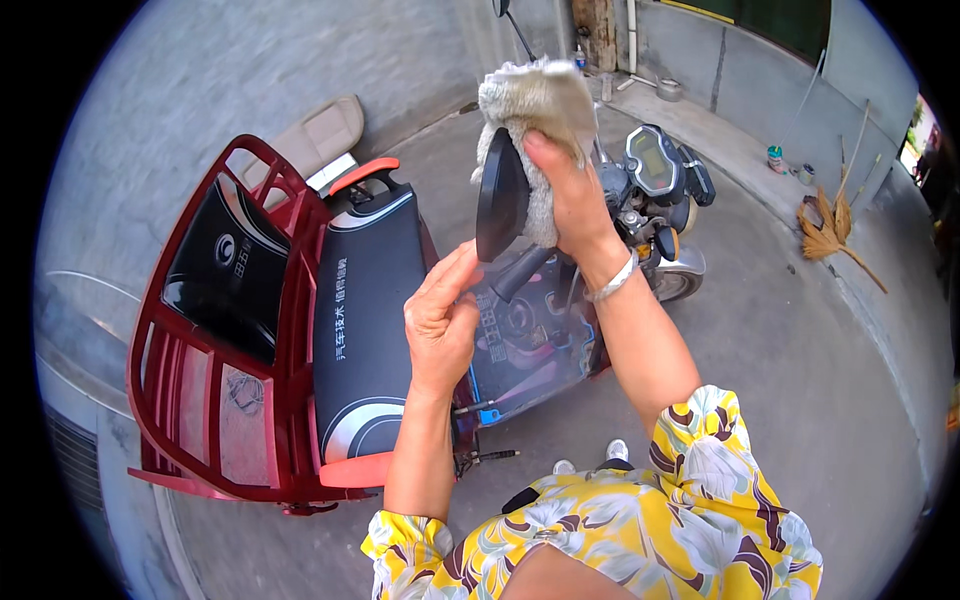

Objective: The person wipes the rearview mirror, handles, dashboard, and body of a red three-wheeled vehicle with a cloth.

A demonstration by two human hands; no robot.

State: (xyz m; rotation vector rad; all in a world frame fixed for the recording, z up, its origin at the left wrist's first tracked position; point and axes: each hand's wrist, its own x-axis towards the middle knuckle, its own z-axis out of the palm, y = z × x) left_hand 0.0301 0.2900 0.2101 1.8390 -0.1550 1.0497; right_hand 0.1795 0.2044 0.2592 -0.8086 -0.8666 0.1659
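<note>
I watch the right hand [572, 200] stretch far, thumb clamped over the pale cloth [540, 95], its other fingers hidden. The cloth lies against the black mirror [503, 195], between the 2 hands. The left hand [442, 320] extends its fingers together at the mirror's near edge; contact I cannot tell.

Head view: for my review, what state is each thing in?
Mirror: upright, seen at a slant
Cloth: bunched against the mirror
Right hand: closed on the cloth
Left hand: fingers extended, tips at the mirror's lower edge; contact unclear
Red tricycle: standing upright
Dashboard screen: greenish; lit or not, unclear
Straw broom: on the ground
</note>
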